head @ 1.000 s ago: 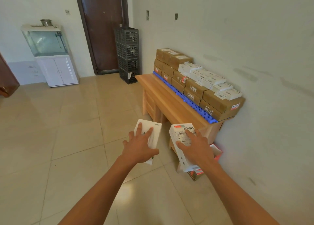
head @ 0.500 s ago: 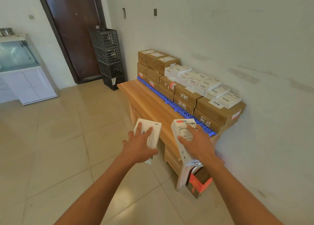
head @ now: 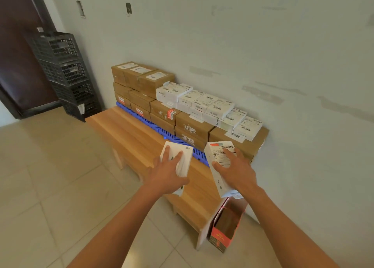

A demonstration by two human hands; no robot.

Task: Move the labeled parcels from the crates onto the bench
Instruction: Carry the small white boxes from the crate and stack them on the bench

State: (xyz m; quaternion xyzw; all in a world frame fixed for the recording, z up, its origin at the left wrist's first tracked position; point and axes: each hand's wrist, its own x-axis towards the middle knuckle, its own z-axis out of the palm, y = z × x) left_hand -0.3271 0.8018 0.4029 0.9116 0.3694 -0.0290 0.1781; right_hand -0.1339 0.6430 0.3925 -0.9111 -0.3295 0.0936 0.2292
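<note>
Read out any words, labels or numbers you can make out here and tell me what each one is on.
None is legible.
Right-hand parcel: barcode, small print, too blurred.
Left-hand parcel: tiny mark, unreadable.
White boxes: barcode labels, too small.
Brown cartons: red stickers, white markings, blurred.

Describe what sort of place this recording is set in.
Probably a room in a home used for packing or sorting parcels: labeled brown cardboard boxes and white labeled parcels stacked on a light wooden bench, black plastic crates by a dark door, beige tiled floor.
</note>
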